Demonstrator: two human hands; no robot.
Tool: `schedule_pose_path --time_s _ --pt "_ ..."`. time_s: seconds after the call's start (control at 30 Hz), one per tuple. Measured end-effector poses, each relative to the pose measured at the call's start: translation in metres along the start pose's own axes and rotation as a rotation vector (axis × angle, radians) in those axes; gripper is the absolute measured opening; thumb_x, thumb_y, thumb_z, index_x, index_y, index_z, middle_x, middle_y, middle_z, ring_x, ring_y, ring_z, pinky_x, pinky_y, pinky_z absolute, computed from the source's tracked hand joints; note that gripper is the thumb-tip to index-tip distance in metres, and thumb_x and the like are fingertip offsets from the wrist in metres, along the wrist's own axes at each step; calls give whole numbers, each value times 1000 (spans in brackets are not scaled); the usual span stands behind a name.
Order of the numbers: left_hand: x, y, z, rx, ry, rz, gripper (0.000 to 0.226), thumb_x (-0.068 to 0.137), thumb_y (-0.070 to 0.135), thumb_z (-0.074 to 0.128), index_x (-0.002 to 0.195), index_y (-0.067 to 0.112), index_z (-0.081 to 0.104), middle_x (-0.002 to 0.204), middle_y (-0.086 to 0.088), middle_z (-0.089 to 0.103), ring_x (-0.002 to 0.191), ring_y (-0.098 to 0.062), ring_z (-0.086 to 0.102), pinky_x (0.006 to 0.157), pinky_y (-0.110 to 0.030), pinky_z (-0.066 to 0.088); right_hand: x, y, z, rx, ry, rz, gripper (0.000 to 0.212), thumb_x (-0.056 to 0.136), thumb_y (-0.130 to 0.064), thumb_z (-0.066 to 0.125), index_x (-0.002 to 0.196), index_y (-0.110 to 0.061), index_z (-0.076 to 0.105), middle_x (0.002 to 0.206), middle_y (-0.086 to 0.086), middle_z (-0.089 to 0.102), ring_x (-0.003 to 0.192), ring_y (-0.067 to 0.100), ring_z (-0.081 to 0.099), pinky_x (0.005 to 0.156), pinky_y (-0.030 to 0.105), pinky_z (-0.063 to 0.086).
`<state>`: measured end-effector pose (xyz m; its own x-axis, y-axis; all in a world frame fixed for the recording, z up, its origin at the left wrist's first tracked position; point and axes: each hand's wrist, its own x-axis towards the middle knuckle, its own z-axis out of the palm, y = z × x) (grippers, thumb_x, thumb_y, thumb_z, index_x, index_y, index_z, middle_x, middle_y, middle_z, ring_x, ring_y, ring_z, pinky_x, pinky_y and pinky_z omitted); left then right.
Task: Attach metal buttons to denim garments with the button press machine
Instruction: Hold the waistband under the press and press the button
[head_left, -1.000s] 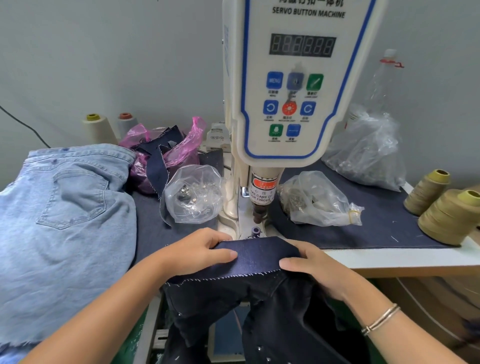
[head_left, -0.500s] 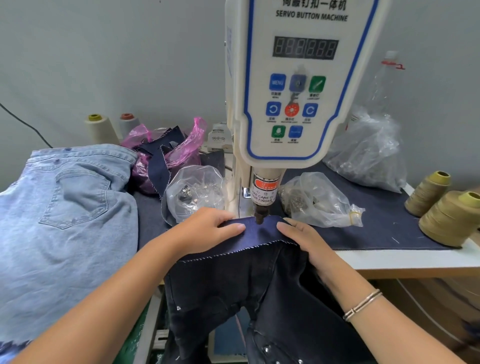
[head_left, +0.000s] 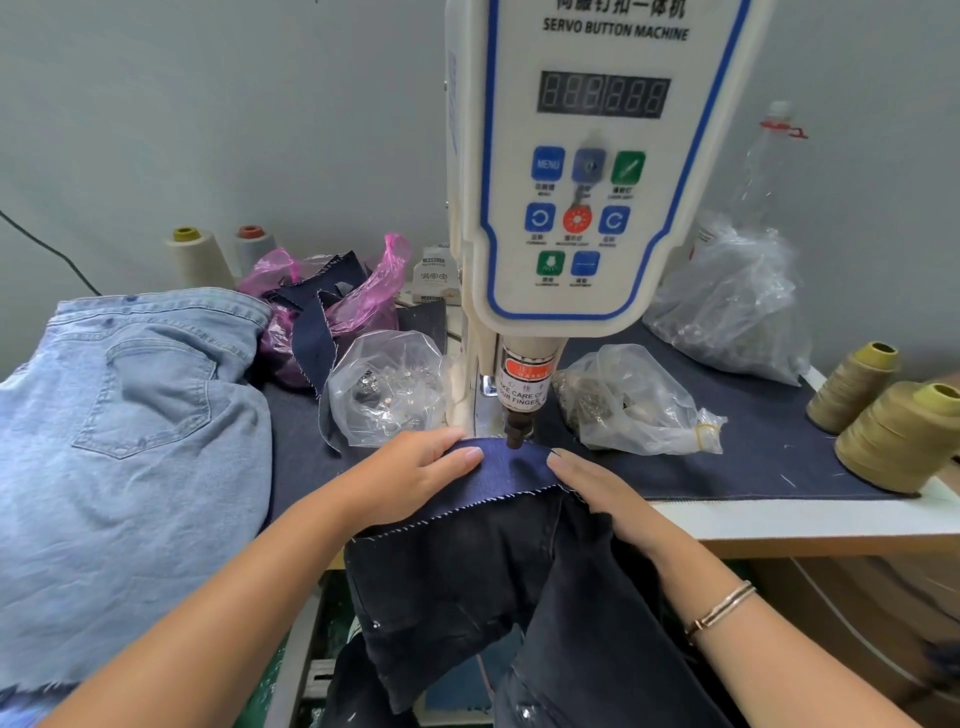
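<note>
A white servo button machine stands at the table's middle, and its dark press head comes down onto a folded edge of a dark denim garment. The garment hangs off the table's front edge. My left hand lies flat on the fabric just left of the press head, fingers straight. My right hand presses the fabric just right of it, fingers straight too. Two clear bags of metal buttons sit beside the machine, one left and one right.
Light blue jeans cover the table's left part. A pink bag with denim scraps and two thread cones stand behind. At the right are a large clear bag, a plastic bottle and olive thread cones.
Both hands pushed the folded denim edge forward from the table's front to under the press head. The press head now sits down on the fabric.
</note>
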<state>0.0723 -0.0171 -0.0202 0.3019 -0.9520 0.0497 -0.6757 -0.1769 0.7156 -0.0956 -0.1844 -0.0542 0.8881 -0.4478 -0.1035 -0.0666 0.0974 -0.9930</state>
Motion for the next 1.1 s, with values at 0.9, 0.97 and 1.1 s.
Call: schedule_pose_path --time_s 0.9,0.97,1.1 --pt "7 -5 -9 -510 -223 -237 26 98 34 53 80 38 73 80 17 70 71 3 64 64 -9 46 0 -1 6 259 -59 18 23 92 -16 55 77 -18 73 72 -1 70 64 6 64 60 17 49" --pt "5 -5 -8 -540 -217 -242 26 97 34 53 81 39 73 80 18 70 72 4 64 65 -8 46 1 1 6 277 -49 23 9 86 -20 63 84 -14 70 76 3 70 66 9 65 61 18 50" --pt "4 -8 -5 -568 -182 -249 25 96 34 55 78 35 72 78 15 70 69 2 63 63 -10 46 3 3 5 298 -51 43 13 83 -23 62 84 -16 73 78 3 71 68 9 66 62 19 51"
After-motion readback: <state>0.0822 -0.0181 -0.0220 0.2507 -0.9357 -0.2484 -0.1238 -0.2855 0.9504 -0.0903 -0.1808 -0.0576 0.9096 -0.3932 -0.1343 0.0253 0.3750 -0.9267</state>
